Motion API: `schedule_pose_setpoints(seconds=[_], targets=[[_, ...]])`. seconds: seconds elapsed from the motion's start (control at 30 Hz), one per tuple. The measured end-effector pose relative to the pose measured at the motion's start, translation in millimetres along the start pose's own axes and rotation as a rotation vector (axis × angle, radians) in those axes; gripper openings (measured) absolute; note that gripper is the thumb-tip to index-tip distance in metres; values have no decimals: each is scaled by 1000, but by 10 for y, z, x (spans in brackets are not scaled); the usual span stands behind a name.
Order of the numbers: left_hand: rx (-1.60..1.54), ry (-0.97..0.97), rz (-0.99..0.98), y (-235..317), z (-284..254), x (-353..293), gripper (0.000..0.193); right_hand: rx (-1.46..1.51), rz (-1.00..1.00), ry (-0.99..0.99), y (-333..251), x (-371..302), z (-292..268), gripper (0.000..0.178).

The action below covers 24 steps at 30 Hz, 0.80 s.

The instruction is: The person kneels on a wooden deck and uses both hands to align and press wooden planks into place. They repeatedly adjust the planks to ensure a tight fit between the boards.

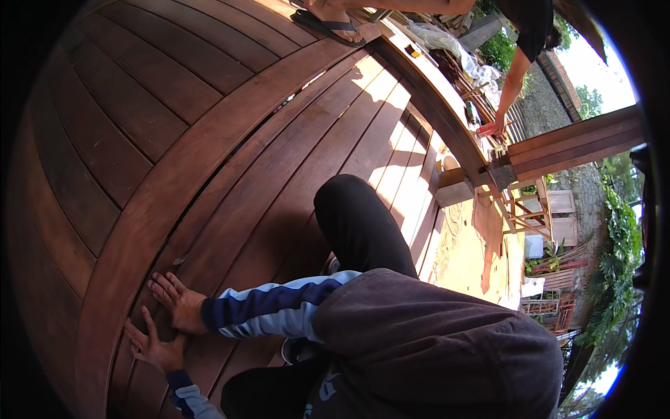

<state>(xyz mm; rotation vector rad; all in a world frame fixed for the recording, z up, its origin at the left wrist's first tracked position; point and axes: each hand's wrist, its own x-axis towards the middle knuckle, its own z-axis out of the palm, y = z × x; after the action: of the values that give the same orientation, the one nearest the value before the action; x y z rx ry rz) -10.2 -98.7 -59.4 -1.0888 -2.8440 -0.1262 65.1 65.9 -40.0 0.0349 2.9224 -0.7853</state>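
The right hand, in a light-blue sleeve with a dark-blue stripe, lies flat at eight o'clock, its back upward. Its fingers are almost together, only slightly parted, and clamp nothing. The left hand rests just beside it, between seven and eight o'clock, with the fingers spread apart and also gripping nothing. Under both hands are the reddish-brown wooden planks, which run from eight o'clock up toward one o'clock. Along them goes a narrow dark gap, just beside the fingertips, and beyond it the wide brown curved border board, between nine and ten o'clock. A small pale scrap is on the planks near the right hand. The person's black-clothed knee stands near the centre. At twelve o'clock is another person's foot in a black flip-flop; at two o'clock, that co-worker's hand touches a red object.
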Motion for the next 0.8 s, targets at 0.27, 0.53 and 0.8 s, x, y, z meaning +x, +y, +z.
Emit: schedule_pose_setpoints(seconds=[0.27, 0.53, 0.8], targets=[[-77, -23, 19, -14, -14, -33, 111, -62, -11, 144, 11, -17, 163, 74], [-168, 15, 24, 1, -64, 12, 105, -213, 2, 46, -35, -11, -2, 68], [-131, 17, 13, -4, -24, -10, 103, -340, 13, -54, -154, 28, -107, 64]])
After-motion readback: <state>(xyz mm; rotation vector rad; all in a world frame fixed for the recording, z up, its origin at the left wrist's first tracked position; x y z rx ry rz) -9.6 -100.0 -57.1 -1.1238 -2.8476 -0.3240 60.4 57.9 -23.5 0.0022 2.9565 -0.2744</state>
